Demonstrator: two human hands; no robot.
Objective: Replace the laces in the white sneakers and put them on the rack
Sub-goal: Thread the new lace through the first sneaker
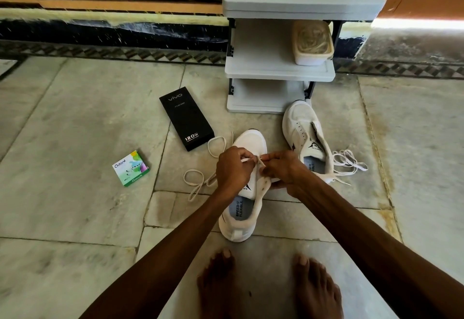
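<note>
A white sneaker [244,208] stands on the stone floor just ahead of my bare feet, toe pointing away. Over its eyelets my left hand [232,166] pinches a cream lace [200,180], and my right hand [281,168] pinches the same lace close by. The lace's loose loops trail onto the floor to the left of the shoe. The second white sneaker [305,137] lies to the right, unlaced, with a white lace [349,161] bunched beside it. A grey rack [278,67] stands straight ahead.
A tub of laces [312,43] sits on the rack's middle shelf. A black phone box [187,117] lies left of the rack, and a small green-and-white box [130,168] further left. A wall runs behind. My feet [268,286] are near the bottom edge.
</note>
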